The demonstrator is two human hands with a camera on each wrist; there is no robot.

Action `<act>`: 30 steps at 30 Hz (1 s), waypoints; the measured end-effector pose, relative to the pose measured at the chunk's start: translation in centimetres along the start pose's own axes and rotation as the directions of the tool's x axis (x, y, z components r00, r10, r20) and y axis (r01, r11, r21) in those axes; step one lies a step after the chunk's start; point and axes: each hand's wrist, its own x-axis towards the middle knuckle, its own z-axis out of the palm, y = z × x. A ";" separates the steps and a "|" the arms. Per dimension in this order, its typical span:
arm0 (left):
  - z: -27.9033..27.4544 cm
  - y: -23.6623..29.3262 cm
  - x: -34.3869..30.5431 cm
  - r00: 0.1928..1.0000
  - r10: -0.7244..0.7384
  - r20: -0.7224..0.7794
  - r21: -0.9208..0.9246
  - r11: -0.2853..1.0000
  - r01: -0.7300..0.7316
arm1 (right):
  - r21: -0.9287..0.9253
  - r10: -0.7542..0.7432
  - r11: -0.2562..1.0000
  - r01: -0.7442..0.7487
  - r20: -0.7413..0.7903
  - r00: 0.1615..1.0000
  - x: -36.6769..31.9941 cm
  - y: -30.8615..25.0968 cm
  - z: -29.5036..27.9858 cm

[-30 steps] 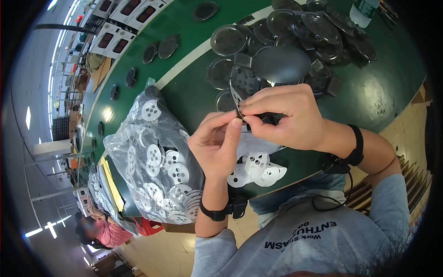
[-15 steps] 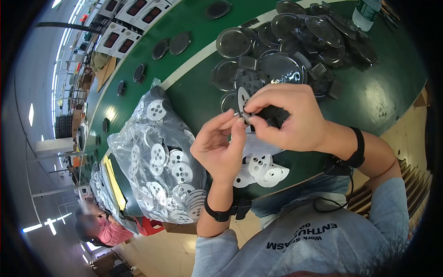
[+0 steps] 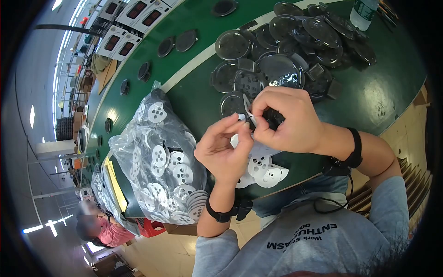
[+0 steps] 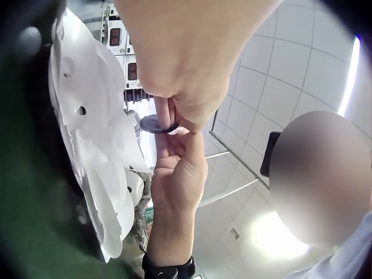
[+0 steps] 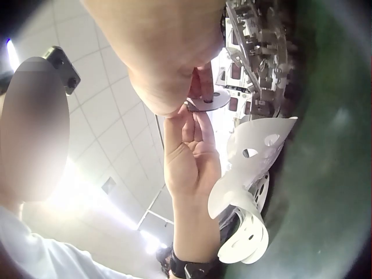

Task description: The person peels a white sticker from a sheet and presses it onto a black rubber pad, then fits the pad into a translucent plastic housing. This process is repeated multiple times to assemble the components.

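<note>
In the head view my right hand (image 3: pixel 288 117) pinches a thin round disc with holes (image 3: pixel 248 111) between thumb and fingers, nearly edge-on. The left hand (image 3: pixel 224 147) has thumb and index fingertip at the disc's near edge, pinching it where a bit of white shows. Seen from the left wrist the disc (image 4: pixel 157 124) is dark; from the right wrist a pale face of the disc (image 5: pixel 210 103) shows. Below the hands lies a small pile of white holed sheets (image 3: pixel 264 171), curled in the right wrist view. Dark round lid-like parts (image 3: pixel 281 71) lie heaped just beyond the hands.
A clear plastic bag (image 3: pixel 138 138) full of white holed discs stands left of the hands on the green table (image 3: pixel 387 92). A bottle (image 3: pixel 363 16) is at the far right. More dark round parts (image 3: pixel 187 40) lie along the back. Another person (image 3: pixel 110 231) sits at lower left.
The disc has turned from showing its holed face to nearly edge-on. Both hands have shifted slightly to the right, and the left thumb and fingertips work at its edge.
</note>
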 end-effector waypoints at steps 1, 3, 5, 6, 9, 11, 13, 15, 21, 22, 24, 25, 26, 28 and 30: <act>-0.2 0.0 0.2 0.999 -0.016 -0.032 0.011 1.000 0.016 | 0.011 0.011 1.000 -0.011 0.009 1.000 0.2 0.0 -0.2; -1.1 0.4 0.9 0.995 -0.004 -0.096 0.048 0.999 0.008 | 0.082 0.107 0.991 -0.104 -0.023 0.994 0.7 0.2 -0.8; -2.4 0.8 2.0 0.986 0.006 -0.165 0.059 0.998 0.004 | 0.212 0.194 0.962 -0.175 -0.072 0.978 1.5 0.3 -1.1; -3.4 0.7 2.5 0.978 -0.010 -0.206 0.045 0.999 0.019 | 0.235 0.227 0.947 -0.221 -0.002 0.974 1.5 0.3 -1.1; -5.4 0.7 3.6 0.959 -0.010 -0.283 -0.004 1.000 0.009 | 0.247 0.345 0.875 -0.416 0.285 0.894 1.1 0.0 -1.6; -6.8 0.6 4.1 0.938 -0.027 -0.345 -0.015 1.000 0.023 | 0.206 0.278 0.904 -0.373 0.378 0.883 1.2 0.1 -1.8; -7.2 0.9 4.6 0.929 -0.014 -0.370 -0.073 0.997 -0.014 | 0.093 0.250 0.931 -0.353 0.541 0.803 1.6 -0.3 -2.4; -7.2 1.3 4.8 0.938 -0.031 -0.346 -0.111 0.994 -0.008 | 0.054 0.167 0.970 -0.239 0.571 0.804 1.7 -1.0 -2.3; -5.3 4.2 5.0 0.966 -0.058 0.251 0.110 0.993 0.031 | 0.530 0.191 0.643 -0.553 0.589 0.785 2.1 -0.1 -2.2; -4.7 4.8 5.3 0.941 -0.066 0.331 0.142 0.990 0.020 | 0.524 0.194 0.539 -0.660 0.685 0.702 2.1 -0.2 -2.4; -3.6 5.6 6.4 0.884 -0.070 0.462 0.184 0.983 -0.019 | 0.490 0.156 0.537 -0.687 0.742 0.652 2.1 -0.1 -2.6; -3.3 5.8 7.1 0.864 -0.076 0.498 0.181 0.983 -0.017 | 0.522 0.175 0.473 -0.710 0.734 0.656 2.1 -0.4 -2.6; -3.1 5.9 7.8 0.842 -0.083 0.533 0.177 0.984 -0.016 | 0.581 0.133 0.393 -0.713 0.731 0.669 2.2 -0.5 -2.6; -2.8 5.6 9.2 0.804 -0.114 0.584 0.135 0.990 0.042 | 0.691 0.051 0.240 -0.682 0.692 0.720 2.0 0.5 -2.2; -2.2 5.6 10.3 0.775 -0.151 0.613 0.097 0.988 0.116 | 0.751 0.018 0.144 -0.644 0.649 0.761 2.0 0.9 -2.2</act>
